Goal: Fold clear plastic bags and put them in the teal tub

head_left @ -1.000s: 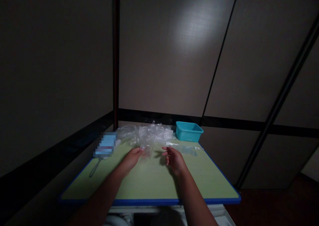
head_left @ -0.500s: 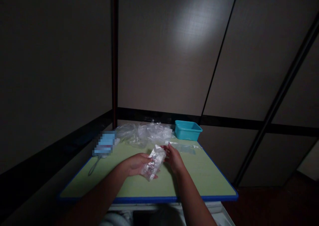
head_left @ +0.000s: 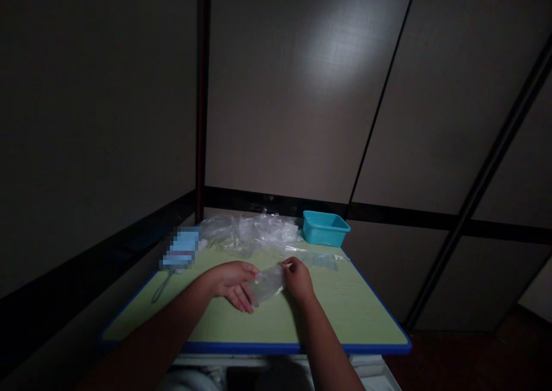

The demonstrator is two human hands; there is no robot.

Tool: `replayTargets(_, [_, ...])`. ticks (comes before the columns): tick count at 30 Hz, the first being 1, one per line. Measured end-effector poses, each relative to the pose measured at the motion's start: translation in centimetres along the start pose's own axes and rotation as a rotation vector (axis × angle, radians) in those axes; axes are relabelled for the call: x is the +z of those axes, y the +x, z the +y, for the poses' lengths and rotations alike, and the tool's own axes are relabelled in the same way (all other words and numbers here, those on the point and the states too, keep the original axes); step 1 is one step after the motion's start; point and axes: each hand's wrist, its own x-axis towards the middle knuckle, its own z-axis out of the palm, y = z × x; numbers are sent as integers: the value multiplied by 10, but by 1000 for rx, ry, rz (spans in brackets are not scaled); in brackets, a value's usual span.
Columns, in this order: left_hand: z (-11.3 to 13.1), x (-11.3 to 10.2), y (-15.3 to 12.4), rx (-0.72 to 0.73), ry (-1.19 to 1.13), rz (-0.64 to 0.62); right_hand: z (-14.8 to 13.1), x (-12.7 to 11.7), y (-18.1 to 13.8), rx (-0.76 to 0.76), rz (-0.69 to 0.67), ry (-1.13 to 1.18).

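Observation:
A clear plastic bag (head_left: pixel 268 287) is stretched between my hands above the green tabletop. My left hand (head_left: pixel 236 284) has its palm turned up and grips the bag's left end between thumb and fingers. At the opposite end, my right hand (head_left: pixel 297 279) pinches the bag's edge with closed fingers. Beyond the hands lies a heap of crumpled clear plastic bags (head_left: pixel 259 230). Another flat clear bag (head_left: pixel 321 259) rests on the table past my right hand.
A turquoise plastic basin (head_left: pixel 325 230) stands at the back right corner. On the left edge lies a blurred light-blue object (head_left: pixel 181 250) with a looped strap (head_left: pixel 160 287). The green table (head_left: pixel 345 316) has a blue rim, and dark panelled walls stand behind and to the left.
The bag was bunched and crinkled between my hands; now it is pulled out flatter. My right hand has closed into a pinch, and my left fingers have come out from under the bag.

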Motion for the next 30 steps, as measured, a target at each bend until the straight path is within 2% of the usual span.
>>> replayTargets(3, [-4,-7,-6,5,114,168,-4,-4,-4,1,23,-155])
replayTargets(6, [-9,-9,-10,75,259,407,-8,-6,-6,7,25,-266])
replayTargets(9, [-16,-2,-15,256,413,640,-11,-7,-9,9,44,-349])
replayTargets(11, [-23,8,-21,402,503,714,-14,-8,-12,-3,68,-390])
replayTargets(16, [-50,29,-39,690,735,668,-22,-20,-29,-140,60,-409])
replayTargets(18, [-59,31,-44,734,864,610,-24,-29,-41,-231,4,-389])
replayTargets(23, [-60,31,-49,725,996,543,-24,-54,-71,-545,-213,-315])
replayTargets(26, [-58,32,-49,710,1002,516,-28,-60,-79,-594,-321,-406])
replayTargets(30, [-57,33,-51,693,981,472,-37,-56,-82,-575,-446,-490])
